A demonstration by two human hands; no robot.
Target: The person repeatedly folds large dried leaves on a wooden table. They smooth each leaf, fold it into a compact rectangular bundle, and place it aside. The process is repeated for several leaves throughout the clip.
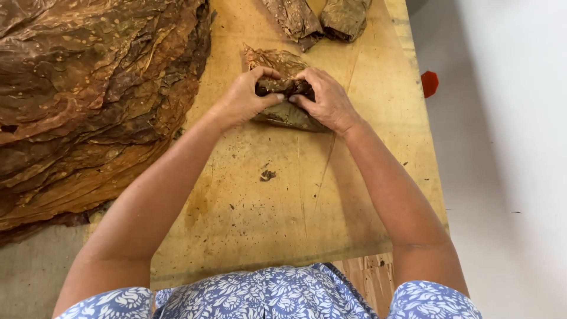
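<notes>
Left hand and right hand gripping 1 dark leaf roll over flat leaf, right of leaf pile; best rolled evenly, firmly.

You worked at a worn, stained yellowish wooden table. Pale grey smooth floor ran along its right edge; a small red object lay there. Light was soft, even.

Only one view is being given. The scene is being looked at from the person's head, straight down and close, over the left hand and right hand, with the wooden table being seen beneath them.
</notes>
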